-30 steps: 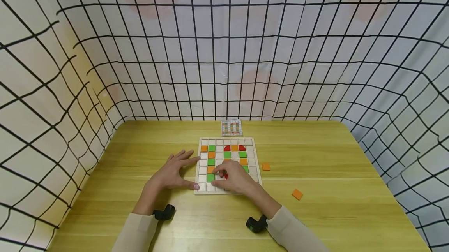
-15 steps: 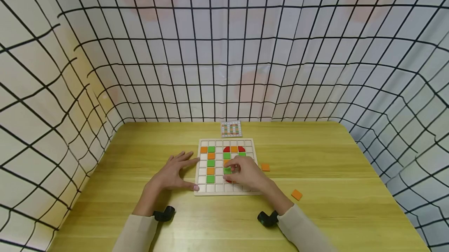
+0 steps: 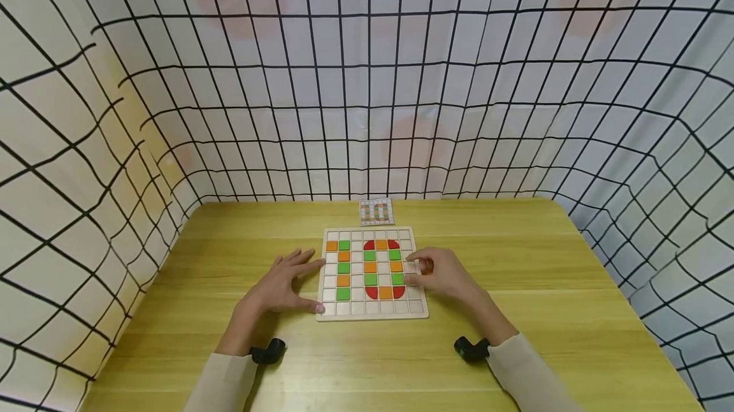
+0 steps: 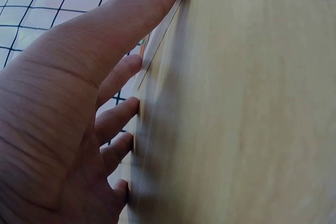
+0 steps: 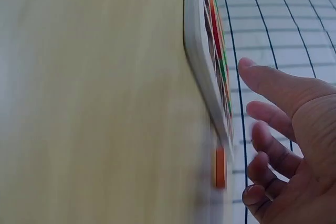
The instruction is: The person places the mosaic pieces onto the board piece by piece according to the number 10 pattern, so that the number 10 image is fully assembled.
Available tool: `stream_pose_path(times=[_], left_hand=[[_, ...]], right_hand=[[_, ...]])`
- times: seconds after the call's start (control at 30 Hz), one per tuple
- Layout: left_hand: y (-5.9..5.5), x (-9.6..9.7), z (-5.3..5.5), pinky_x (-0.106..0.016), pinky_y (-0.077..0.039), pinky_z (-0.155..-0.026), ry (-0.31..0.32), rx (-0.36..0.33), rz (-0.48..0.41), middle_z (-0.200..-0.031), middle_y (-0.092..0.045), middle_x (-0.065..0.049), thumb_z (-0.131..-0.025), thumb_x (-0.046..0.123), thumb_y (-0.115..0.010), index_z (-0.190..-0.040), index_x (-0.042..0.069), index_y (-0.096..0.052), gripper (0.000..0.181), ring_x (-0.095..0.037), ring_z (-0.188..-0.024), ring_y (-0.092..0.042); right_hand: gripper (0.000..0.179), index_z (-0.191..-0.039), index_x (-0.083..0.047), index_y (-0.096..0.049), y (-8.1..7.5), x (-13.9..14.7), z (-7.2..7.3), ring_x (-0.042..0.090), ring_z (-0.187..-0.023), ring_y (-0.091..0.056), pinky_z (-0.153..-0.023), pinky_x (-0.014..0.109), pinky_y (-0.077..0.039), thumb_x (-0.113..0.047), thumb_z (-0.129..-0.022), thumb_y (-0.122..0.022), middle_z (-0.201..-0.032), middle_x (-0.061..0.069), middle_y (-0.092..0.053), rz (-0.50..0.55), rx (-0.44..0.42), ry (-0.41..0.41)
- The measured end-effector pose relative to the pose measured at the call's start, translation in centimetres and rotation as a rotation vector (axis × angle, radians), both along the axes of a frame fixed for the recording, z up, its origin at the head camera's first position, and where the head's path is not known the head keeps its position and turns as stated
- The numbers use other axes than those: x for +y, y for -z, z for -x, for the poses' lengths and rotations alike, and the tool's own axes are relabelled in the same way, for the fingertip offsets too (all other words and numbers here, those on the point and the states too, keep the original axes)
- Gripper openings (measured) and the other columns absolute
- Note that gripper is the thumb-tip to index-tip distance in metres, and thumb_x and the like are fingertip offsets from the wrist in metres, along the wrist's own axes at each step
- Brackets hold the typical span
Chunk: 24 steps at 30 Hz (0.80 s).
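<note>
A pale gridded board (image 3: pixel 353 308) lies on the table, bearing green, orange and red tiles. Left of its middle, green tiles (image 3: pixel 343 267) alternate with orange ones in a column; on the right, a ring has red rounded corners (image 3: pixel 399 293). My left hand (image 3: pixel 281 284) rests at the board's left edge, fingers spread and thumb tip on its lower corner. Over the board's right edge hovers my right hand (image 3: pixel 444 273), its thumb and fingers apart and loosely bent around nothing. In the right wrist view, an orange tile (image 5: pixel 220 168) sits on the table beside the board.
Behind the board lies a small printed card (image 3: pixel 376 212) with a coloured grid pattern. Black wire mesh (image 3: pixel 367 106) stands along the back and sides of the wooden table (image 3: pixel 229 227). A black device (image 3: pixel 471 349) is worn at each wrist.
My right hand has moved right, from the left column across the ring to the board's right edge, uncovering the tiles. Its arm now covers where a loose orange tile lay. My left hand stays put.
</note>
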<state>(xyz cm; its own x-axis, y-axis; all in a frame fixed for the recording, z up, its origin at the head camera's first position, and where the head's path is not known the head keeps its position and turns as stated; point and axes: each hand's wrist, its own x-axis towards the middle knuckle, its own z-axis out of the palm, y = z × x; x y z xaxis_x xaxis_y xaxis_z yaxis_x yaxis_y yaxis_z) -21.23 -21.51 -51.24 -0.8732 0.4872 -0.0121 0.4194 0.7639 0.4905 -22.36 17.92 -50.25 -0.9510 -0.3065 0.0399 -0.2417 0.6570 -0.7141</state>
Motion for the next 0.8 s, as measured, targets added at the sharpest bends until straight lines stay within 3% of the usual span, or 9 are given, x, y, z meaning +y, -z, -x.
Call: stream_pose_path(times=[0.17,0.53,0.8], left_hand=[[0.0,-0.1,0.1,-0.071,-0.006,-0.125,0.002,-0.004,-0.004,-0.170,-0.029,-0.012,-0.070,0.069,-0.084,-0.155,0.027,-0.049,0.101,-0.044,-0.158,-0.017],[-0.1,-0.1,0.1,-0.072,-0.007,-0.124,0.003,-0.001,-0.004,-0.169,-0.030,-0.013,-0.070,0.070,-0.084,-0.155,0.027,-0.049,0.102,-0.044,-0.158,-0.018],[-0.1,-0.1,-0.1,-0.072,-0.007,-0.124,0.000,-0.009,-0.005,-0.169,-0.030,-0.013,-0.070,0.067,-0.085,-0.155,0.027,-0.049,0.100,-0.045,-0.158,-0.017]], right_hand=[[0.046,-0.119,-0.014,-0.075,0.4,2.7,0.4,0.015,-0.072,-0.047,-0.065,0.026,-0.039,-0.035,-0.081,-0.089,-0.081,0.002,-0.055,-0.030,0.007,0.037],[0.055,-0.124,-0.011,-0.074,0.7,5.9,0.6,0.016,-0.079,-0.049,-0.067,0.026,-0.040,-0.042,-0.080,-0.089,-0.086,0.004,-0.058,-0.080,-0.014,-0.027],[0.036,-0.116,-0.015,-0.078,1.1,6.7,0.5,0.014,-0.077,-0.050,-0.065,0.023,-0.041,-0.035,-0.087,-0.085,-0.087,0.000,-0.060,-0.083,0.000,-0.068]])
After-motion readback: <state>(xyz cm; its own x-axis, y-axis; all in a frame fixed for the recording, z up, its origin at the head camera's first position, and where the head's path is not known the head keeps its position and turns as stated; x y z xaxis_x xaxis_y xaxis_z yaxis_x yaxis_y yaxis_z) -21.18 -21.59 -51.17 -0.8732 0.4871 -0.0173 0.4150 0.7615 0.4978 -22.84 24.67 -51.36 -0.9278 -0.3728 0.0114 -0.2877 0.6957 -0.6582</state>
